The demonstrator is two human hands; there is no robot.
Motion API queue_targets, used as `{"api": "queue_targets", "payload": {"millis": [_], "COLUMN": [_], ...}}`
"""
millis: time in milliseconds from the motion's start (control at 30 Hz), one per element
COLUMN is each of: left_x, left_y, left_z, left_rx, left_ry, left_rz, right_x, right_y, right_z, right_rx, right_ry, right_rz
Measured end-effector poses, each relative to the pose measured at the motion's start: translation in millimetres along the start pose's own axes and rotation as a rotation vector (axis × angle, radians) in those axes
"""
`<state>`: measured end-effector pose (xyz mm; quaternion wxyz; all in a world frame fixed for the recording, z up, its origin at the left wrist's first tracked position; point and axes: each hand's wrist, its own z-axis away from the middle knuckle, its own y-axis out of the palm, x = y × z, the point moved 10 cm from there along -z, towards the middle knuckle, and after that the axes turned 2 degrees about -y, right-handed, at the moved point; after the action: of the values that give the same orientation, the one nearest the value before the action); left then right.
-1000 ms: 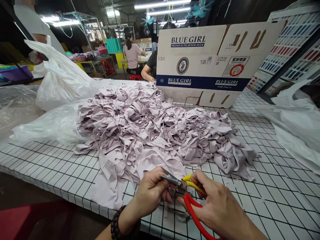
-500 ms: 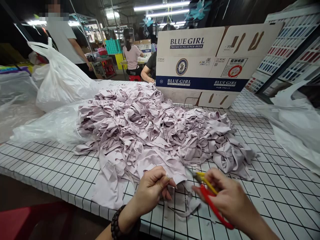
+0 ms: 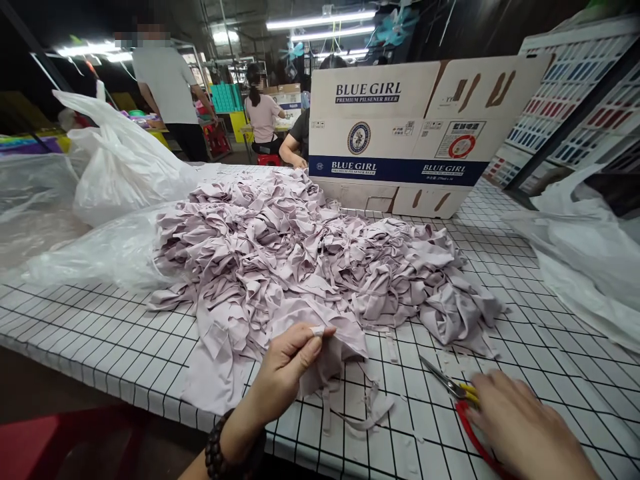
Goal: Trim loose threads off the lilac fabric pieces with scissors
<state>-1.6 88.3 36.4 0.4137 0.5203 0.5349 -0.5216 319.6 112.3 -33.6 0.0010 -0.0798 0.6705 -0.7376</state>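
A big heap of pale lilac fabric pieces (image 3: 300, 260) covers the middle of the grid-patterned table (image 3: 100, 333). My left hand (image 3: 287, 367), with a dark bead bracelet on its wrist, pinches the edge of one lilac piece (image 3: 340, 347) at the heap's near side. Thin cut strips (image 3: 367, 410) lie on the table just below it. My right hand (image 3: 520, 427) rests low on the table at the right, curled over scissors (image 3: 457, 390) with yellow and red handles; their blades are almost closed and point left, away from the cloth.
A flattened "Blue Girl" cardboard box (image 3: 415, 133) stands behind the heap. White plastic bags lie at the left (image 3: 120, 167) and right (image 3: 590, 253). A slotted white crate (image 3: 575, 93) is at the far right. Other people (image 3: 170, 87) stand or sit in the background.
My right hand has carried the scissors away from the cloth, rightwards and down onto the table. My left hand stays pinched on the fabric piece and has lifted it slightly.
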Motion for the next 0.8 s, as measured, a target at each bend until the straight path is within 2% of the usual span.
{"api": "queue_targets", "payload": {"millis": [67, 133, 200, 233, 300, 367, 533, 600, 667, 700, 800], "left_x": [-10, -16, -17, -14, -4, 11, 45, 47, 43, 42, 52], "left_y": [0.0, 0.5, -3.0, -6.2, -14.2, -21.7, -24.7, -29.3, -33.5, -31.9, -18.6], "left_z": [4, 8, 12, 14, 15, 13, -15, -23, -22, -19, -6], "left_rx": [0.029, 0.048, 0.03, 0.015, -0.017, -0.039, -0.076, -0.169, -0.246, -0.241, -0.114], "left_ry": [0.024, 0.042, 0.03, 0.012, -0.042, -0.104, -0.199, -0.157, -0.083, -0.062, -0.057], "left_rz": [-0.108, -0.217, -0.319, -0.355, -0.39, -0.355, -0.01, 0.065, 0.003, -0.079, -0.38], "right_x": [82, 161, 210, 221, 221, 206, 184, 177, 164, 155, 124], "right_y": [-18, -17, -3, 0, 2, 4, 4, -1, -8, -12, -21], "right_z": [0, 2, 0, -4, -13, -25, -52, -66, -83, -92, -108], "right_rx": [-0.045, 0.011, 0.064, 0.035, -0.033, -0.016, 0.346, 0.397, 0.332, 0.272, 0.069], "right_ry": [-0.208, -0.386, -0.411, -0.387, -0.299, -0.216, -0.205, -0.19, -0.148, -0.121, -0.017], "right_rz": [-0.177, -0.373, -0.455, -0.496, -0.645, -0.819, -1.079, -1.156, -1.203, -1.213, -1.146]}}
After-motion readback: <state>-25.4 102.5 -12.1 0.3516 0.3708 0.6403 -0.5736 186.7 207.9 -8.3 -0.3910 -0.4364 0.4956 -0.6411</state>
